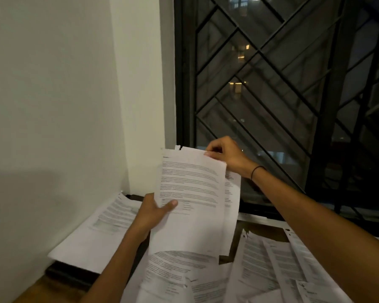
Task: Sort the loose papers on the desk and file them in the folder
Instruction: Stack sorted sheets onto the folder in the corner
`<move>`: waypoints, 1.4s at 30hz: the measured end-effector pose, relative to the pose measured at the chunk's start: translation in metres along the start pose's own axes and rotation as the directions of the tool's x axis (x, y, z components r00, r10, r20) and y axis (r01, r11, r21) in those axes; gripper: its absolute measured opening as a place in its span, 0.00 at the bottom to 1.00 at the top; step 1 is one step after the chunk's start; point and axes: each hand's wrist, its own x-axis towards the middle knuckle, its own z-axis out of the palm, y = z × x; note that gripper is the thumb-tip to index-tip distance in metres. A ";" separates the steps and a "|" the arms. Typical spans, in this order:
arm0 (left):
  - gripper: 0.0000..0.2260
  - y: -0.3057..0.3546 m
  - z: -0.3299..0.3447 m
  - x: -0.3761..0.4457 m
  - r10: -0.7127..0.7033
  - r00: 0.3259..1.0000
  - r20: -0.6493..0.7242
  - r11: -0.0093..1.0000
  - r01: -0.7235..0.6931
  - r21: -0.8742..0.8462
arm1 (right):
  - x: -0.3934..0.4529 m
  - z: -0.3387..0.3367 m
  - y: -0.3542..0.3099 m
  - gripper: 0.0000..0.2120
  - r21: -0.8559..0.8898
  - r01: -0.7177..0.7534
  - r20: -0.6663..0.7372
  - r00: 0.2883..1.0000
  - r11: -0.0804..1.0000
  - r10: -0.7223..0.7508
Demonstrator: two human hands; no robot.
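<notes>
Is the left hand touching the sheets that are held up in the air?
Touching. The head view shows the left hand gripping the held sheets at their left edge, thumb lying across the front page.

Papers (271,265) on desk (53,287), window (282,84) behind

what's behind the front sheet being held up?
A second printed sheet shows past the right edge of the front sheet; the rest is covered. Left hand and right hand grip them.

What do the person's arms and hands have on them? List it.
Both forearms are bare, with no sleeves in view. The right hand has a thin black band around its wrist. The left hand wears nothing visible: no ring, watch or glove.
</notes>
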 end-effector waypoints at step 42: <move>0.19 0.003 0.010 -0.010 -0.034 0.999 0.038 0.989 0.039 -0.140 | -0.101 0.095 0.022 0.16 0.752 -0.177 -0.051 0.945 0.634 0.324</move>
